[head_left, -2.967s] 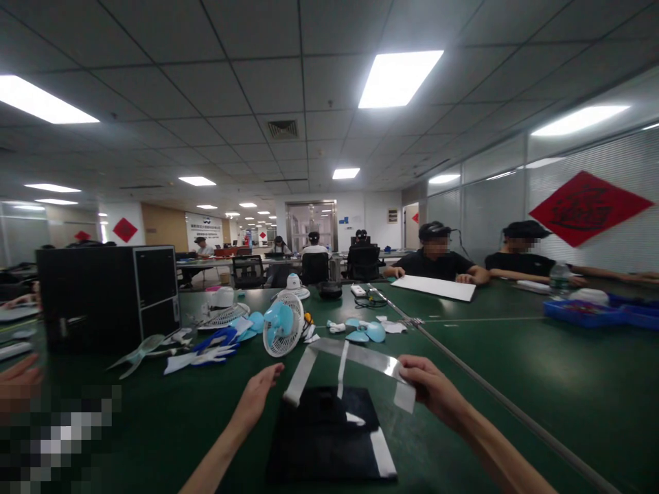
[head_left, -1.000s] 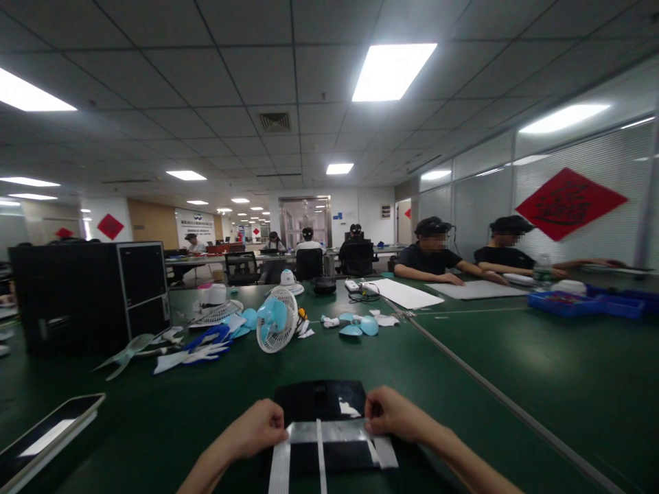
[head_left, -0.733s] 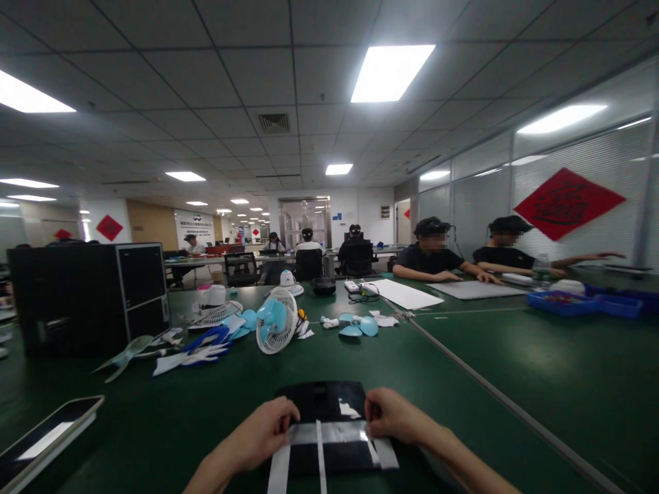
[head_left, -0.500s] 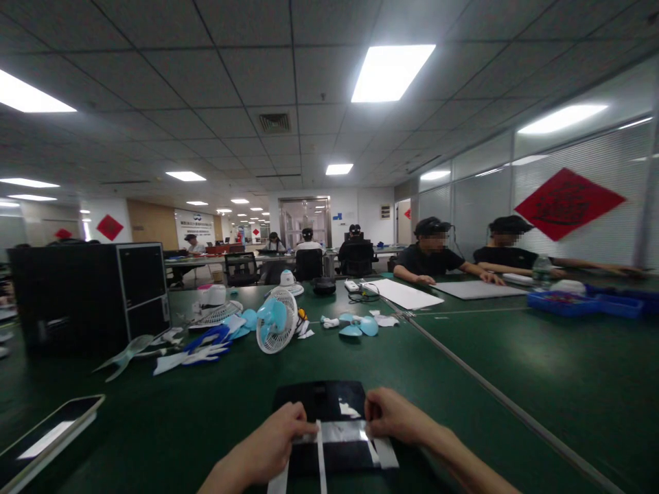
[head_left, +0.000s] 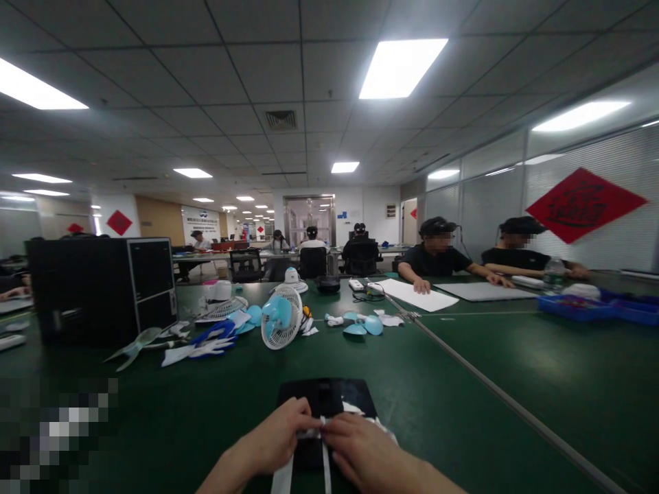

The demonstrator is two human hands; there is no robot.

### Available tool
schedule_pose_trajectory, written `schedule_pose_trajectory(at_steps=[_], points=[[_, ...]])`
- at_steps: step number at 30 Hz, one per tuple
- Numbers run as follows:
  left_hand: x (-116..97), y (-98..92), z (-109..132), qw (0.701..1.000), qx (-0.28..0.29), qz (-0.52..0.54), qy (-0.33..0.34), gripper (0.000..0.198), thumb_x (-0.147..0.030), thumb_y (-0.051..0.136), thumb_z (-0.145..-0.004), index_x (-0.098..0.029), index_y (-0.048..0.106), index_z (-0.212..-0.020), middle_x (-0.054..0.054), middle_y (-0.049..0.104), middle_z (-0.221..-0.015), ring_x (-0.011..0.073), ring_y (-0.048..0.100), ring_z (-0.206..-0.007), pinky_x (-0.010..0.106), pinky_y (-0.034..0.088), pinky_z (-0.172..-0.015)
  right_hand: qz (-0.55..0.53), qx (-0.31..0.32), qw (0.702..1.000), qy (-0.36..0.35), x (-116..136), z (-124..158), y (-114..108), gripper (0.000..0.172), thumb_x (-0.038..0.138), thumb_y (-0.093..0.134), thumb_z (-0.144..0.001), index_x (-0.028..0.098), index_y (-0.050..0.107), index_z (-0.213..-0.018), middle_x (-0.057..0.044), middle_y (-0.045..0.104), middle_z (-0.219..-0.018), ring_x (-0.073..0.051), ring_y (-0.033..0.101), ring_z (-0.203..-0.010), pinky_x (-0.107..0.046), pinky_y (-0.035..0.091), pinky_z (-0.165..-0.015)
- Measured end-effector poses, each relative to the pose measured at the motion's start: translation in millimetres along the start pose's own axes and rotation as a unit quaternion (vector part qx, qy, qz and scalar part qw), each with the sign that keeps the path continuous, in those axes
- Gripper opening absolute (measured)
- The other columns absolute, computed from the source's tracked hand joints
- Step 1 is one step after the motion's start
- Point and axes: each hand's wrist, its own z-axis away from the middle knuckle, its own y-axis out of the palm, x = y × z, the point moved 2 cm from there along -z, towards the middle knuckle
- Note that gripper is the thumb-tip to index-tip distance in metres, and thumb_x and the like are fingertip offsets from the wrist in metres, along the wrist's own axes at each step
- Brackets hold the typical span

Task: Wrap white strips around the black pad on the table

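Note:
A flat black panel lies on the green table in front of me. Strips of clear tape cross its near edge and hang toward me. My left hand and my right hand meet over the middle of the tape, fingers curled and pressing it down on the panel. The fingertips of both hands touch at the crossing strip. The near part of the panel is hidden under my hands.
A small white and blue fan, fan blades, gloves and other fan parts lie farther back. A black computer case stands at the left. Two people sit at the right with white sheets; blue trays stand far right.
The tape, held up stretched between my hands three seconds ago, now lies on the panel. My hands have slid together from the strip's ends to its middle.

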Motion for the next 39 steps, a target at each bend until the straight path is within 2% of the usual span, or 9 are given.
schedule_pose_trajectory(at_steps=[4,7,13,20,23,27,31,39], points=[[1.9,1.6,-0.8,1.0,-0.007,0.007,0.009,0.061,0.002,0.036,-0.072,-0.035,0.058,-0.115,0.0,0.052,-0.103,0.016,0.046,-0.096,0.029,0.037,-0.085,0.017,-0.008,1.0,-0.007,-9.1,0.8,13.3,0.034,0.025,0.042,-0.09,0.02,0.058,-0.12,-0.007,0.06,-0.124,-0.021,0.052,-0.114,-0.034,0.036,-0.102],[2.3,2.0,-0.8,1.0,-0.008,0.006,0.006,0.059,0.002,0.036,-0.071,-0.033,0.059,-0.112,0.001,0.052,-0.103,0.0163,0.046,-0.096,0.028,0.036,-0.086,0.02,0.009,0.999,-0.035,-12.7,7.8,18.0,0.038,0.027,0.047,-0.088,0.021,0.055,-0.124,-0.008,0.056,-0.13,-0.023,0.049,-0.119,-0.037,0.034,-0.105],[2.3,2.4,-1.4,1.0,-0.002,-0.001,-0.002,0.06,0.002,0.033,-0.073,-0.033,0.059,-0.114,0.001,0.051,-0.103,0.0155,0.046,-0.096,0.028,0.036,-0.085,0.022,0.039,0.997,-0.064,-13.0,20.1,16.9,0.043,0.032,0.047,-0.089,0.024,0.048,-0.132,-0.009,0.048,-0.139,-0.027,0.045,-0.125,-0.041,0.034,-0.105],[7.6,5.8,-1.9,1.0,-0.002,-0.003,-0.003,0.059,0.002,0.034,-0.073,-0.033,0.059,-0.114,0.001,0.05,-0.105,0.0157,0.045,-0.095,0.028,0.037,-0.086,0.016,0.054,0.996,-0.063,-11.3,19.7,12.0,0.042,0.031,0.047,-0.09,0.027,0.05,-0.131,-0.01,0.047,-0.14,-0.028,0.046,-0.125,-0.044,0.035,-0.104],[6.5,4.6,-0.9,1.0,-0.003,0.0,-0.001,0.06,0.001,0.034,-0.073,-0.034,0.057,-0.117,0.001,0.05,-0.104,0.0157,0.045,-0.095,0.028,0.037,-0.086,-0.018,0.029,0.999,-0.024,-8.1,19.2,2.4,0.045,0.028,0.048,-0.089,0.026,0.047,-0.134,-0.008,0.049,-0.139,-0.025,0.045,-0.126,-0.04,0.032,-0.107],[4.5,-0.6,2.5,1.0,0.001,0.001,-0.009,0.055,-0.003,0.036,-0.078,-0.035,0.058,-0.116,0.001,0.051,-0.105,0.0156,0.047,-0.096,0.027,0.038,-0.084,-0.051,0.005,0.997,0.056,-8.0,19.2,-6.7,0.041,0.032,0.047,-0.09,0.022,0.051,-0.13,-0.009,0.057,-0.131,-0.023,0.051,-0.12,-0.035,0.035,-0.105],[6.3,-7.6,7.2,1.0,-0.002,0.004,-0.026,0.041,-0.012,0.037,-0.084,-0.032,0.064,-0.107,0.001,0.053,-0.106,0.0155,0.049,-0.099,0.027,0.038,-0.085,-0.063,0.004,0.995,0.079,-11.9,24.2,-13.1,0.034,0.031,0.041,-0.093,0.023,0.059,-0.121,-0.006,0.063,-0.122,-0.021,0.057,-0.112,-0.033,0.041,-0.1],[13.2,-16.0,12.1,0.996,-0.012,0.058,-0.063,0.026,-0.019,0.046,-0.084,-0.027,0.069,-0.094,-0.001,0.058,-0.103,0.0133,0.054,-0.093,0.023,0.041,-0.084,-0.082,0.0,0.991,0.107,-24.7,50.9,-34.0,0.034,0.028,0.038,-0.094,0.027,0.063,-0.117,-0.003,0.061,-0.125,-0.019,0.056,-0.113,-0.03,0.039,-0.101]])
